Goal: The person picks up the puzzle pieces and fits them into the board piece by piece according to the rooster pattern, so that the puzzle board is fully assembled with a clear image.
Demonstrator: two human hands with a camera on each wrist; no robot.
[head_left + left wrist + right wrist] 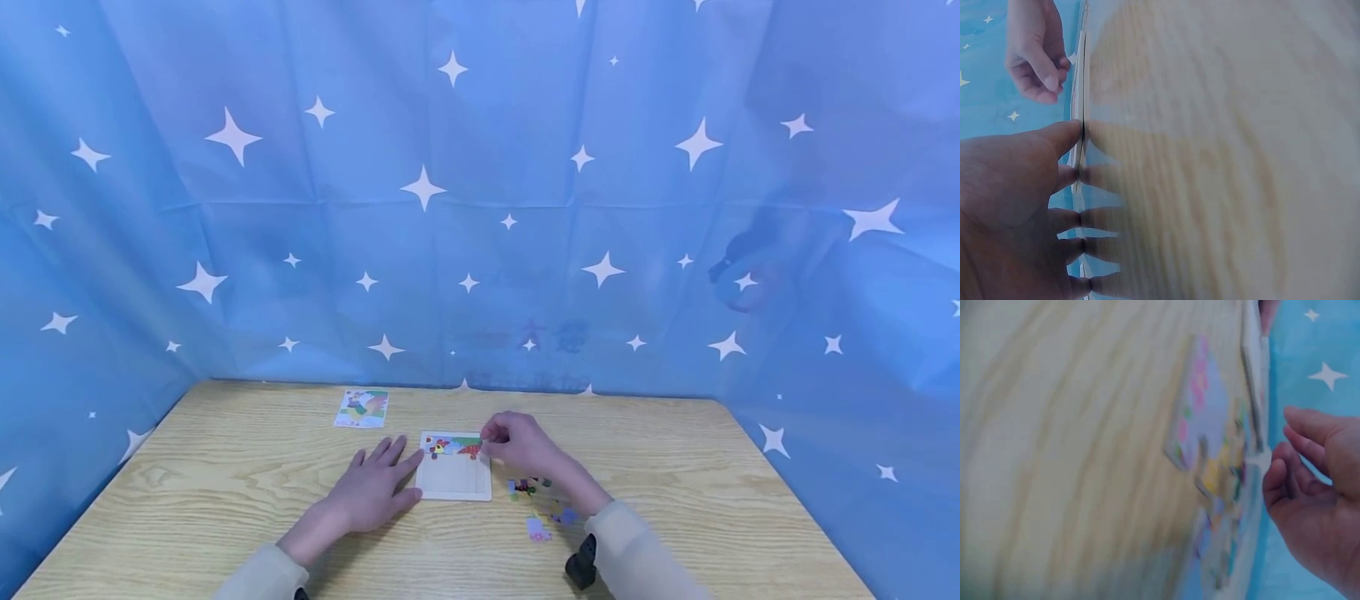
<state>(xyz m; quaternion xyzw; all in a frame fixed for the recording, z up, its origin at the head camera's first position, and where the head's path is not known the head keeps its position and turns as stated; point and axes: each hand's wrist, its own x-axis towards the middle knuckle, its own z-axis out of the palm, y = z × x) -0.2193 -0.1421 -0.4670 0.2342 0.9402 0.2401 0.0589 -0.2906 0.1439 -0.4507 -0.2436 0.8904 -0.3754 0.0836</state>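
Observation:
A pale puzzle tray (453,479) lies on the table, with a row of colourful joined pieces (442,445) along its far side and bare board in its nearer part. My left hand (367,492) rests spread beside it, thumb and index fingertips at the left edge. At the tray's far right corner is my right hand (521,446), fingers curled and fingertips right at the end of the row. I cannot tell whether a piece is between those fingertips. In the right wrist view, a floral puzzle piece (1200,403) lies among other loose pieces near the right hand (1313,487).
Several loose puzzle pieces (538,528) lie right of the tray, below the right forearm. A small picture card (362,408) sits at the back left of the wooden table (247,467). Behind the table hangs a blue curtain (480,233) with white stars.

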